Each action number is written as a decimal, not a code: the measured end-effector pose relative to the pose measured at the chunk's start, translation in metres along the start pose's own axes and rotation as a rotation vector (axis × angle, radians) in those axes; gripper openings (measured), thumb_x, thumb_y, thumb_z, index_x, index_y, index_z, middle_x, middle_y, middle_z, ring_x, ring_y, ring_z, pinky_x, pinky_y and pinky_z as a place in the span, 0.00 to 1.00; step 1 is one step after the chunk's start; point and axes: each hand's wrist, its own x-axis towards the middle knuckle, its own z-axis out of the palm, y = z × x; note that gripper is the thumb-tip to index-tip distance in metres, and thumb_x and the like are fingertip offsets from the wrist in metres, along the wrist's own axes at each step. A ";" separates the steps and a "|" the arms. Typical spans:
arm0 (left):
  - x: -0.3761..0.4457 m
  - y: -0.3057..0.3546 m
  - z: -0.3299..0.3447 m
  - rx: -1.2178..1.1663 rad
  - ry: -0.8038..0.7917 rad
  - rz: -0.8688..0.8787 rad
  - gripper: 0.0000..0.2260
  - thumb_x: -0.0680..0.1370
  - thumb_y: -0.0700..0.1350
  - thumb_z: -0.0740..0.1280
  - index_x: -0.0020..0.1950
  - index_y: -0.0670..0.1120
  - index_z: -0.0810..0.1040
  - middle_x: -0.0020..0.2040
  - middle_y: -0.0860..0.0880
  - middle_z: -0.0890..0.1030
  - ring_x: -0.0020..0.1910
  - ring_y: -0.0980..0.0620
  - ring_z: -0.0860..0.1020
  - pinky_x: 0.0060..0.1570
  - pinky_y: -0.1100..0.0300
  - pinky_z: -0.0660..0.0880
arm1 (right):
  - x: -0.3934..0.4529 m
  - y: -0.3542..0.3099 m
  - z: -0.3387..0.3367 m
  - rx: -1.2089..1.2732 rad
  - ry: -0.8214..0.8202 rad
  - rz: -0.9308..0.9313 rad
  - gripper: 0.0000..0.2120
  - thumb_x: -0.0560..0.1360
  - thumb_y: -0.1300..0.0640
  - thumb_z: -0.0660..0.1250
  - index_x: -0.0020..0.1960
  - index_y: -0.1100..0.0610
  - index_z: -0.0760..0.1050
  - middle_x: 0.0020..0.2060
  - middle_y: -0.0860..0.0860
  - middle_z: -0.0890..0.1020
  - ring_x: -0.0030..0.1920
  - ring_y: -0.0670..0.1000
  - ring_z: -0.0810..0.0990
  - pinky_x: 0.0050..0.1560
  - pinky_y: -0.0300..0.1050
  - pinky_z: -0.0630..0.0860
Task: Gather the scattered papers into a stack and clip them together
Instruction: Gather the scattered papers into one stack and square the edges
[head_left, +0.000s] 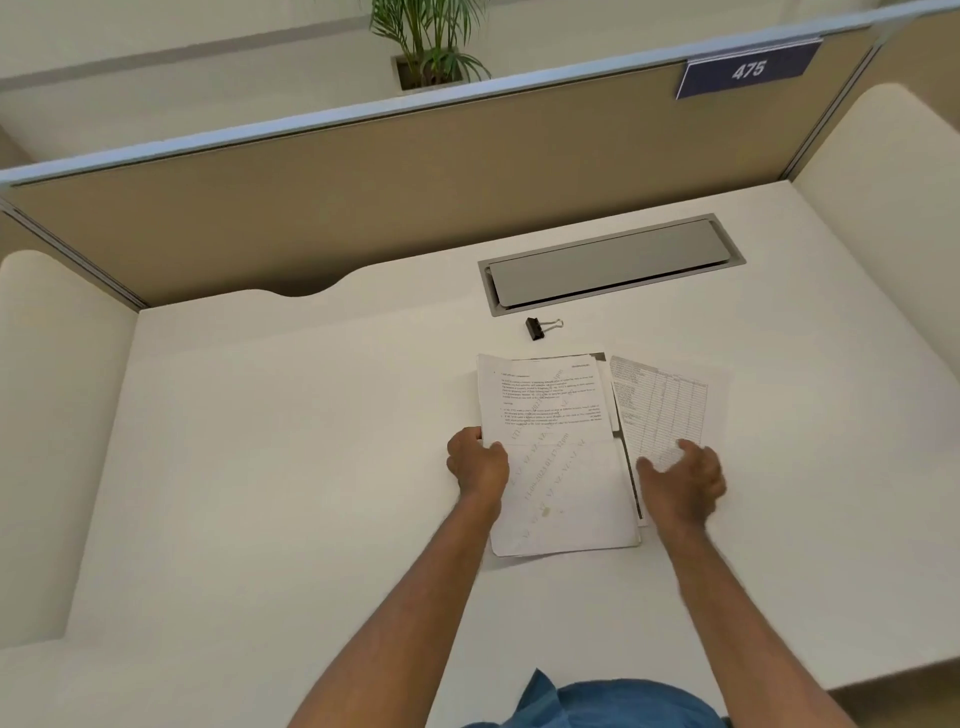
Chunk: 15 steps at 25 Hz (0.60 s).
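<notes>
The papers (558, 457) are lying mid-desk as a loose, uneven pile, with one table-printed sheet (670, 410) fanning out to the right; they are likely light, floppy and slippery against each other, so pinching the long edges and squaring them looks best. The left hand (478, 462) is curling closed on the pile's left edge, while the right hand (683, 478) is hovering half-open over the stray sheet. The binder clip (540, 328) is sitting untouched just beyond, on the white desk (285, 441).
</notes>
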 end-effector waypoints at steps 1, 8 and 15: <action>0.001 0.003 -0.001 -0.019 -0.015 -0.013 0.08 0.79 0.39 0.64 0.56 0.47 0.76 0.62 0.47 0.78 0.62 0.44 0.75 0.57 0.51 0.78 | 0.006 0.003 -0.005 0.009 0.023 0.062 0.35 0.73 0.52 0.75 0.75 0.58 0.65 0.79 0.59 0.61 0.79 0.64 0.56 0.76 0.62 0.59; 0.010 0.010 -0.005 -0.263 -0.176 -0.116 0.12 0.79 0.40 0.64 0.62 0.46 0.75 0.59 0.48 0.82 0.57 0.46 0.82 0.51 0.53 0.81 | 0.031 0.003 -0.002 -0.061 -0.013 -0.035 0.39 0.73 0.54 0.76 0.77 0.62 0.61 0.77 0.61 0.65 0.79 0.62 0.57 0.79 0.59 0.54; 0.005 0.016 -0.006 -0.382 -0.268 -0.147 0.15 0.82 0.39 0.64 0.69 0.45 0.74 0.63 0.47 0.82 0.60 0.46 0.82 0.57 0.51 0.81 | 0.024 -0.008 0.002 -0.017 -0.152 -0.218 0.29 0.75 0.65 0.65 0.76 0.60 0.64 0.75 0.60 0.68 0.77 0.61 0.60 0.75 0.55 0.62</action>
